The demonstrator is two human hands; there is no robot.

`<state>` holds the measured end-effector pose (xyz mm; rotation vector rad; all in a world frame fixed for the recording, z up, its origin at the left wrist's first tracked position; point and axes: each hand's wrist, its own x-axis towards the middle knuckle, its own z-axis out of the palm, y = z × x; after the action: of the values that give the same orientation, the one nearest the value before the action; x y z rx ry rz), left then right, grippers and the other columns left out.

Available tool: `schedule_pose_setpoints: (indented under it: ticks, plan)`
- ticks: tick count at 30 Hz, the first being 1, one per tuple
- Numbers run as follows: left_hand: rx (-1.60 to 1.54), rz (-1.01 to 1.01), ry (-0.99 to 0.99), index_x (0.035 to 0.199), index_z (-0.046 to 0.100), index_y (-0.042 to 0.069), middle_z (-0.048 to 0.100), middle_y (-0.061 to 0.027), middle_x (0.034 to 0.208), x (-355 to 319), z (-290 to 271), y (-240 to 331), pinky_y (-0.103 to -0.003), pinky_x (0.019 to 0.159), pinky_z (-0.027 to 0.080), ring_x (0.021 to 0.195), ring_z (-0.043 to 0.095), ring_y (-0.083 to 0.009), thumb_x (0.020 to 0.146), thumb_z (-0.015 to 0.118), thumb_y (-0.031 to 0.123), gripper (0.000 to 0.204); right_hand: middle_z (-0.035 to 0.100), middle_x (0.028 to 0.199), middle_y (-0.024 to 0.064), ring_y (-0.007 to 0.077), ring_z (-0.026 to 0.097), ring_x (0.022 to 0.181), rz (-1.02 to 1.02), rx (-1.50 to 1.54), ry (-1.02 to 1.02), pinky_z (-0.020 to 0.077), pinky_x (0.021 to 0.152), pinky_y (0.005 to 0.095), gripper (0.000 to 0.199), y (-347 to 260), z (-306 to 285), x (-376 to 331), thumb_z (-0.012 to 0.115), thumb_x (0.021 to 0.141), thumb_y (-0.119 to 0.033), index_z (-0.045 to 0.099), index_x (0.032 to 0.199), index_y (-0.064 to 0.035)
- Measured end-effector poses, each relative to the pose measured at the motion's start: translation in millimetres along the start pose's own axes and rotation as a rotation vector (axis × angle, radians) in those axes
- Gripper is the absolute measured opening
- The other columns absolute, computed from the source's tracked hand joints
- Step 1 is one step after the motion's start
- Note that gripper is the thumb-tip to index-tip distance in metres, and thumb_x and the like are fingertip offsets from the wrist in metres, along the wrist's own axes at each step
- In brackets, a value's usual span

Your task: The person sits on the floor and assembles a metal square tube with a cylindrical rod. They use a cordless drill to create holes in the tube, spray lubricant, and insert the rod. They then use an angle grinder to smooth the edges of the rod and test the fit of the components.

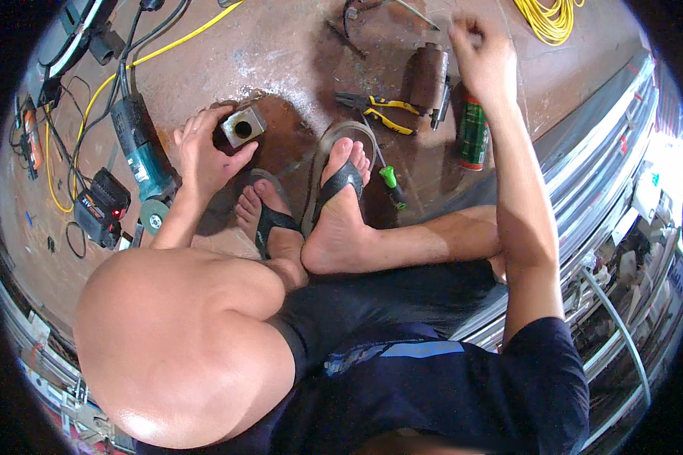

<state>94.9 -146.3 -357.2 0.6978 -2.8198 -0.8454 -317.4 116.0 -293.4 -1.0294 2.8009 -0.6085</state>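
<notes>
My left hand (203, 152) rests low over the floor, with thumb and fingers around a square metal block (256, 120) that has a round dark hole in its face. Raised at the upper right is my right hand (487, 61), its fingers curled together and slightly blurred; whatever they may hold is too small to make out. Just left of that hand stands a dirty brown cylinder (426, 76). Pliers with yellow-and-black handles (391, 101) lie beside the cylinder. A green-handled screwdriver (389, 178) is next to my sandalled foot, and a green-and-red spray can (473, 136) lies below my right wrist.
A teal angle grinder (146, 168) and a black battery pack (102, 205) lie at left among cables and a yellow cord (176, 42). Coiled yellow cord (550, 21) sits at the upper right. Long wrapped metal profiles (592, 129) line the right side. Dark wet stains mark the floor.
</notes>
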Motion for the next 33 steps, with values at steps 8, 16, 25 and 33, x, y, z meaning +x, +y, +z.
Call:
schedule_pose_setpoints:
  ticks: [8,16,25,33]
  plan:
    - [0.184,-0.026,-0.075,0.141,0.071,0.008,0.075,-0.014,0.134,2,-19,10,-0.05,0.109,0.048,0.128,0.068,-0.0367,0.082,0.096,0.046,0.075,0.081,0.108,0.0291,0.0482,0.079,0.107,0.198,-0.237,-0.3,0.0625,0.097,0.0552,0.036,37,16,-91,0.076,0.102,-0.034,0.08,0.11,0.0014]
    - [0.094,-0.276,0.023,0.12,0.075,-0.003,0.08,-0.0192,0.101,0,-16,20,-0.05,0.086,0.06,0.095,0.077,-0.039,0.089,0.091,0.057,0.07,0.08,0.114,0.0312,0.0475,0.078,0.113,0.225,-0.291,-0.425,0.0624,0.1,0.0554,0.052,45,39,-85,0.083,0.098,-0.038,0.075,0.118,0.0092]
    - [0.084,-0.509,-0.246,0.124,0.075,-0.002,0.082,-0.0254,0.112,33,-7,52,-0.05,0.094,0.061,0.108,0.08,-0.042,0.081,0.09,0.073,0.088,0.077,0.12,0.0338,0.0467,0.077,0.114,0.33,-0.082,-0.431,0.06,0.099,0.0543,0.063,22,-23,-93,0.08,0.1,-0.039,0.065,0.133,0.0122]
    - [0.099,-0.241,-0.088,0.125,0.07,-0.004,0.078,-0.0248,0.113,31,11,51,-0.05,0.093,0.063,0.108,0.077,-0.0432,0.073,0.093,0.031,0.066,0.074,0.114,0.0044,0.0122,0.069,0.104,0.256,1.032,-0.224,0.0591,0.09,0.0316,0.047,-64,-48,-133,0.086,0.1,-0.01,0.062,0.14,0.0014]
